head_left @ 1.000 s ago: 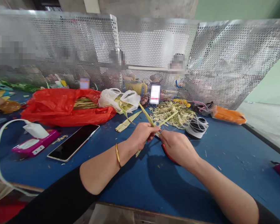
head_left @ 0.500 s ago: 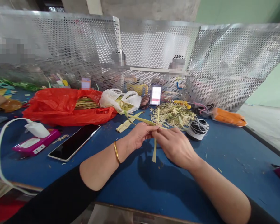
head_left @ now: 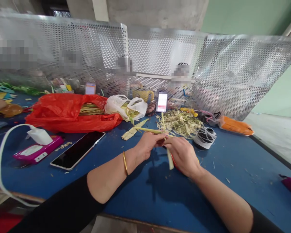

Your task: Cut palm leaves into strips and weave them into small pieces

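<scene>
My left hand (head_left: 149, 144) is closed, thumb and fingers pinching pale green leaf strips where they cross. One strip (head_left: 145, 129) runs off to the left; another, narrower strip (head_left: 170, 158) stands across it, its lower end hanging below my hands. Close against the crossing, my right hand (head_left: 183, 155) is curled, fingertips at the strips. Red and yellow edges of a tool (head_left: 176, 161) show under its palm; most of that tool is hidden, so its kind is unclear. A flat piece of leaf (head_left: 133, 131) lies on the blue table just left of the hands.
Leaf scraps (head_left: 181, 123) are heaped behind my hands, beside a thread spool (head_left: 205, 138) and an orange packet (head_left: 236, 125). At left are a red bag (head_left: 53, 111), white bag (head_left: 140, 106), phone (head_left: 77, 150) and purple power strip (head_left: 37, 153). A perforated metal screen (head_left: 160, 55) stands behind.
My right hand has turned and drawn slightly back, and red and yellow parts now show beneath it. The hanging strip end has swung to the right. My left hand keeps its pinch.
</scene>
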Available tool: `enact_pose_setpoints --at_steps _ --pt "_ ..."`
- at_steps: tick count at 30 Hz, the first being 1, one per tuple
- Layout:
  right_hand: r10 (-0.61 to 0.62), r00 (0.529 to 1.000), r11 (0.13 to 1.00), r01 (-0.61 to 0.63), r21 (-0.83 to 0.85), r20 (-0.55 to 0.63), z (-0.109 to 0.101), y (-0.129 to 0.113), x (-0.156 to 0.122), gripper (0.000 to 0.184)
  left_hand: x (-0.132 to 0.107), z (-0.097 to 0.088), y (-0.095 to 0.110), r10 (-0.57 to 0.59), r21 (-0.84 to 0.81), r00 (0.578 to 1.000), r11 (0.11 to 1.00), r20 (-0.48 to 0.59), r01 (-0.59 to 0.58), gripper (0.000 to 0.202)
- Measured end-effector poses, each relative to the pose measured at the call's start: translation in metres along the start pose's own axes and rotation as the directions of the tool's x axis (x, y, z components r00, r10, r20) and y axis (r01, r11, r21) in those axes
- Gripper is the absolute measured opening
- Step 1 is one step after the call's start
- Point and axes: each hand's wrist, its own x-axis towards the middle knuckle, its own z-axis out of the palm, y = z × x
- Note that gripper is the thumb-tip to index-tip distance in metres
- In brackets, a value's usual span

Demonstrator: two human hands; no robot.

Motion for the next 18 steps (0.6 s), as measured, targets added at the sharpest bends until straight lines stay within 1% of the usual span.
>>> enact_pose_setpoints --at_steps 1,2,3,4,6,7,8,9,11,12,13,14,15,16,17,18 --pt "0.113 0.992 0.994 -0.112 0.009 -0.057 -0.002 0.003 0.001 0.026 0.0 -0.001 0.0 0.004 0.024 1.0 1.0 0.008 -0.004 0.012" --pt "0.219 0.97 0.976 -0.22 0.004 -0.102 -0.003 0.007 0.002 0.025 0.0 -0.001 0.0 0.008 0.047 1.0 0.999 0.019 -0.009 0.013" --pt "0.306 0.945 0.951 -0.308 -0.004 -0.115 -0.004 0.011 0.003 0.024 -0.001 -0.001 -0.001 0.015 0.066 0.999 0.998 0.032 -0.017 0.014" --pt "0.369 0.925 0.929 -0.371 0.0 -0.088 -0.004 0.014 0.004 0.023 -0.002 0.0 -0.002 0.025 0.084 0.998 0.996 0.05 -0.03 0.014" --pt "0.446 0.893 0.891 -0.449 0.069 0.054 -0.004 0.02 0.005 0.021 -0.002 0.001 -0.003 0.056 0.118 0.995 0.991 0.084 -0.066 0.014" --pt "0.466 0.878 0.871 -0.478 0.118 0.114 -0.004 0.022 0.005 0.022 -0.001 0.001 -0.003 0.07 0.141 0.992 0.986 0.101 -0.084 0.015" --pt "0.479 0.867 0.855 -0.496 0.151 0.138 -0.005 0.023 0.005 0.024 0.0 -0.001 -0.001 0.077 0.175 0.99 0.98 0.118 -0.097 0.018" --pt "0.486 0.865 0.851 -0.501 0.159 0.125 -0.007 0.024 0.006 0.025 0.002 -0.003 0.001 0.077 0.217 0.988 0.971 0.132 -0.105 0.021" --pt "0.468 0.883 0.877 -0.47 0.103 0.041 -0.012 0.025 0.006 0.023 0.01 -0.012 0.009 0.067 0.31 0.99 0.945 0.121 -0.101 0.027" --pt "0.442 0.897 0.895 -0.442 0.059 0.002 -0.016 0.026 0.007 0.021 0.015 -0.018 0.014 0.081 0.34 0.993 0.934 0.083 -0.104 0.031" --pt "0.413 0.911 0.911 -0.412 0.017 -0.022 -0.019 0.027 0.007 0.019 0.019 -0.024 0.019 0.116 0.353 0.993 0.93 -0.013 -0.104 0.037" --pt "0.384 0.922 0.923 -0.385 -0.017 -0.035 -0.022 0.028 0.008 0.018 0.023 -0.03 0.024 0.207 0.359 0.968 0.922 -0.145 -0.143 0.039" --pt "0.358 0.933 0.932 -0.36 -0.042 -0.041 -0.025 0.029 0.009 0.017 0.026 -0.035 0.029 0.33 0.4 0.906 0.893 -0.265 -0.208 0.037" --pt "0.332 0.943 0.941 -0.334 -0.06 -0.038 -0.027 0.03 0.009 0.017 0.027 -0.038 0.032 0.455 0.466 0.829 0.84 -0.326 -0.278 0.034" --pt "0.305 0.952 0.949 -0.306 -0.073 -0.028 -0.028 0.03 0.009 0.018 0.026 -0.039 0.034 0.555 0.527 0.766 0.778 -0.325 -0.341 0.031" --pt "0.277 0.961 0.957 -0.277 -0.081 -0.012 -0.028 0.03 0.01 0.018 0.023 -0.038 0.035 0.609 0.567 0.744 0.727 -0.273 -0.388 0.028"
